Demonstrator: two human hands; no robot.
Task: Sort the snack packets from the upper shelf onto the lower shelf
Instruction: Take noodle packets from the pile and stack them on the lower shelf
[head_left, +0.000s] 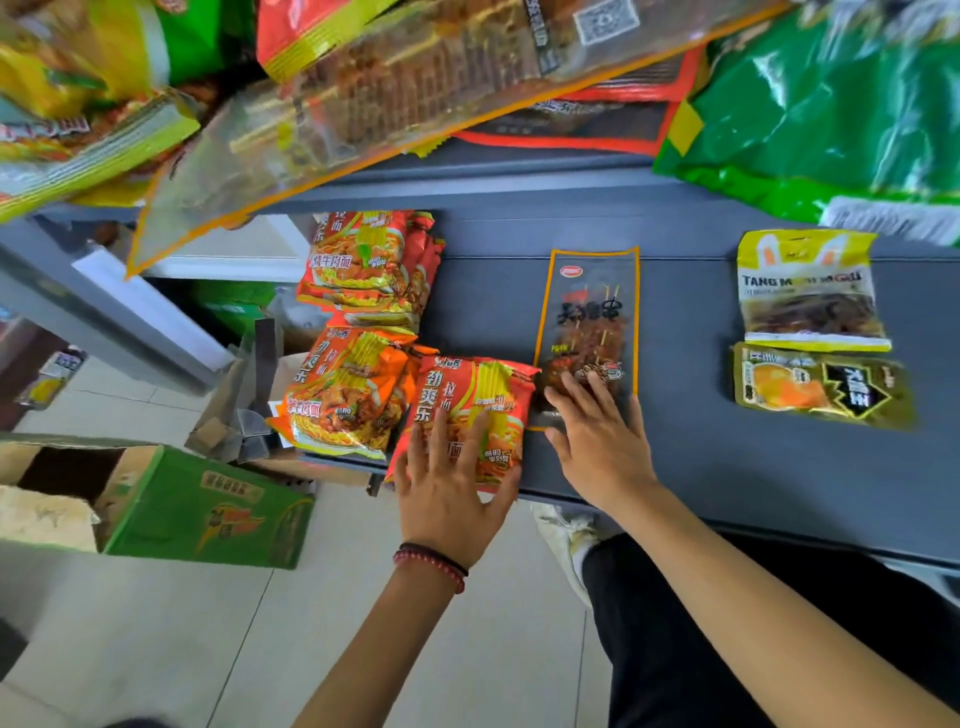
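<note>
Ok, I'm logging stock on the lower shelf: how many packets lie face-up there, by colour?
Orange noodle packets: 3 (more are stacked beneath, too hidden to count)
Clear orange-edged skewer packet: 1
Yellow-and-white packet: 1
Olive-green packet: 1
Total: 6 face-up

we hold our left grip (452, 483) and right grip (597, 441) side by side, both flat, palms down, fingers straight and spread.
</note>
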